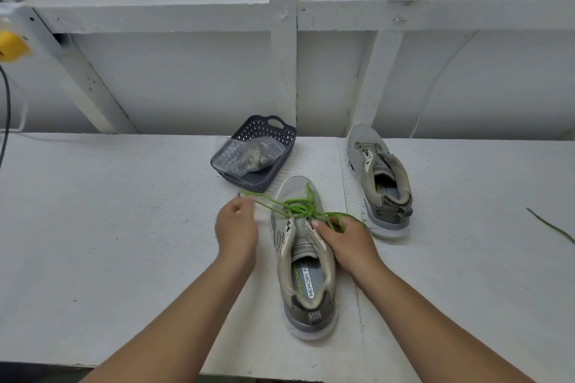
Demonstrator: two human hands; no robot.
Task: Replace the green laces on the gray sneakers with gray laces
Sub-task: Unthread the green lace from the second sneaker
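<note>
- The near gray sneaker (306, 258) sits on the white table (109, 211), toe pointing away.
- The left hand (236, 227) pinches one end of the green lace (298, 207), pulled out to the side.
- The right hand (348, 241) holds the lace's other end.
- A bag of gray laces (249, 155) lies in the basket (281, 151).

A yellow object (12, 46) and black cable (7, 109) at left.

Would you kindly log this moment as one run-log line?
step: unlacing near sneaker | left hand: pinches green lace | right hand: grips lace | far sneaker: laceless | basket: bagged laces
</note>
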